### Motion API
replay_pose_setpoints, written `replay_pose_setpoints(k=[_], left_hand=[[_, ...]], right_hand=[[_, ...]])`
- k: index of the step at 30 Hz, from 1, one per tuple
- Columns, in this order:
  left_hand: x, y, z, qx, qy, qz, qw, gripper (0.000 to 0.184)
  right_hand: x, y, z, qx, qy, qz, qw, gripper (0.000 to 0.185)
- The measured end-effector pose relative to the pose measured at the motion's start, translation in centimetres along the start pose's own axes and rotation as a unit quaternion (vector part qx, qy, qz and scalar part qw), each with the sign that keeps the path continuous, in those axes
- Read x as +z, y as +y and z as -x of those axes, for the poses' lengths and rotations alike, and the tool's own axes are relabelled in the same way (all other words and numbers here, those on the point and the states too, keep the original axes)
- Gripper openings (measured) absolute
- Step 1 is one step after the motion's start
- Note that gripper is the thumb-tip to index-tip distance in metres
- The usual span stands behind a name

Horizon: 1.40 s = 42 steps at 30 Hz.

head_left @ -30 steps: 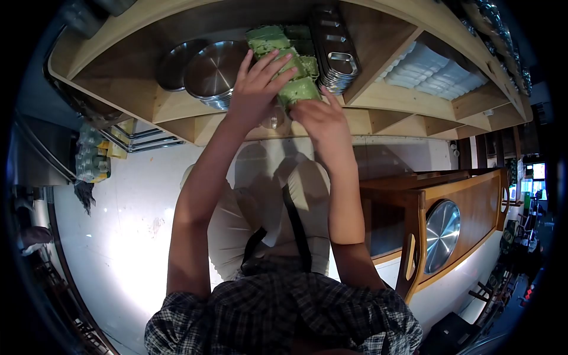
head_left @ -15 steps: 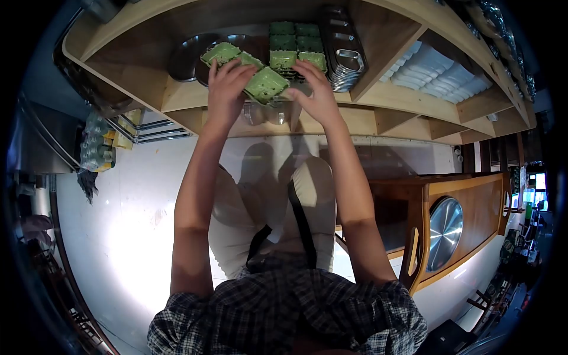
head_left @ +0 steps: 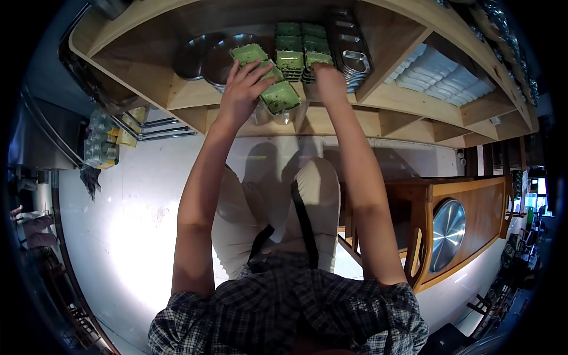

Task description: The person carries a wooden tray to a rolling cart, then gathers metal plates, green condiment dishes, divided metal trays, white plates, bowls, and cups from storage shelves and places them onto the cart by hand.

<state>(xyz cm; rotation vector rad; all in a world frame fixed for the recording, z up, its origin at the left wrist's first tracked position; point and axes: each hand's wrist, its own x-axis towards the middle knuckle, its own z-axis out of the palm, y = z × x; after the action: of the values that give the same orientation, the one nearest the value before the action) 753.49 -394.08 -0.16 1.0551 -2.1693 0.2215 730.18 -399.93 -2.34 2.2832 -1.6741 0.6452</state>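
Note:
My left hand (head_left: 244, 92) grips a green speckled tray with three compartments (head_left: 280, 96), held tilted in front of the round metal plates (head_left: 222, 62). My right hand (head_left: 329, 83) is at the front end of the right-hand stack of green trays (head_left: 315, 45), its fingers closed on that edge; the fingertips are partly hidden. Another stack of green trays (head_left: 289, 43) stands just left of it. Right of the stacks are nested metal compartment trays (head_left: 355, 61).
A wooden shelf unit (head_left: 408, 115) spans the top, with white folded items (head_left: 449, 77) in its right compartment. On the right stands a wooden cart (head_left: 476, 207) with a round metal disc (head_left: 448, 235). Bottles (head_left: 102, 142) sit at the left on the white floor (head_left: 139, 195).
The held green tray first came away from the stacks to the left, then shifted slightly right with my left hand. My right hand has left it and closed at the right stack.

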Motion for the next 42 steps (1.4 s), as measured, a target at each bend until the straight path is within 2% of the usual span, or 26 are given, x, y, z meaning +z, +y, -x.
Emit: replay_pose_setpoints(k=[2, 5, 7, 8, 10, 12, 14, 18, 20, 23, 27, 29, 30, 32, 35, 40, 41, 42], left_hand=[[0.0, -0.1, 0.1, 0.002, -0.010, -0.007, 1.000, 0.048], [0.2, -0.1, -0.1, 0.002, -0.006, -0.003, 1.000, 0.048], [0.3, -0.2, -0.2, -0.003, -0.006, 0.000, 1.000, 0.051], [0.3, -0.2, -0.2, -0.007, -0.008, 0.002, 1.000, 0.054], [0.2, 0.0, -0.4, -0.017, -0.006, -0.003, 1.000, 0.060], [0.1, 0.2, -0.6, -0.027, -0.003, -0.010, 1.000, 0.066], [0.2, 0.2, -0.8, -0.049, 0.028, 0.021, 0.998, 0.079], [1.0, -0.2, -0.6, -0.061, 0.053, 0.027, 0.996, 0.083], [1.1, -0.1, -0.7, -0.045, 0.083, 0.037, 0.995, 0.080], [0.9, 0.0, -0.9, -0.030, 0.044, -0.004, 0.999, 0.077], [1.6, -0.2, -0.7, -0.040, 0.073, 0.025, 0.996, 0.073], [1.6, -0.3, -0.5, -0.043, 0.068, 0.030, 0.996, 0.057], [1.7, -0.4, -0.5, -0.042, 0.067, 0.032, 0.996, 0.057], [1.8, -0.8, -0.5, -0.029, 0.091, 0.057, 0.994, 0.039], [1.7, -1.0, -0.6, -0.015, 0.103, 0.061, 0.993, 0.031], [1.8, -1.5, -0.5, -0.017, 0.101, 0.035, 0.994, 0.032], [1.5, -1.4, -0.8, -0.022, 0.100, 0.017, 0.995, 0.032], [1.1, -1.3, -1.1, -0.021, 0.098, 0.019, 0.995, 0.032]], right_hand=[[-1.0, -0.3, -0.2, 0.012, -0.012, -0.012, 1.000, 0.003], [-3.3, -1.2, 0.2, 0.024, 0.035, -0.050, 0.998, 0.009], [-4.3, -2.0, 0.9, -0.020, 0.129, -0.144, 0.981, 0.018], [-4.8, -2.3, 1.2, -0.021, 0.128, -0.144, 0.981, 0.018], [-6.3, -3.1, 1.7, -0.085, 0.149, -0.180, 0.969, 0.026], [-7.9, -4.3, 2.2, -0.100, 0.126, -0.193, 0.968, 0.026], [-8.4, -4.6, 2.4, -0.113, 0.103, -0.205, 0.967, 0.026], [-9.1, -4.8, 2.6, -0.150, 0.048, -0.211, 0.965, 0.025], [-9.4, -4.9, 2.7, -0.154, 0.023, -0.216, 0.964, 0.024], [-9.5, -5.4, 2.7, -0.185, 0.021, -0.199, 0.962, 0.024], [-9.7, -6.1, 3.1, -0.201, -0.008, -0.238, 0.950, 0.023], [-9.7, -6.2, 3.2, -0.208, -0.003, -0.252, 0.945, 0.023], [-9.8, -6.3, 3.1, -0.209, -0.018, -0.260, 0.943, 0.023], [-9.7, -6.3, 3.0, -0.210, -0.034, -0.267, 0.940, 0.023], [-9.7, -6.6, 3.1, -0.232, -0.029, -0.291, 0.928, 0.022], [-10.4, -8.0, 3.5, -0.139, -0.094, -0.282, 0.945, 0.021], [-10.4, -8.3, 3.4, -0.135, -0.094, -0.283, 0.945, 0.021], [-10.2, -8.7, 3.3, -0.093, -0.035, -0.307, 0.946, 0.022]])
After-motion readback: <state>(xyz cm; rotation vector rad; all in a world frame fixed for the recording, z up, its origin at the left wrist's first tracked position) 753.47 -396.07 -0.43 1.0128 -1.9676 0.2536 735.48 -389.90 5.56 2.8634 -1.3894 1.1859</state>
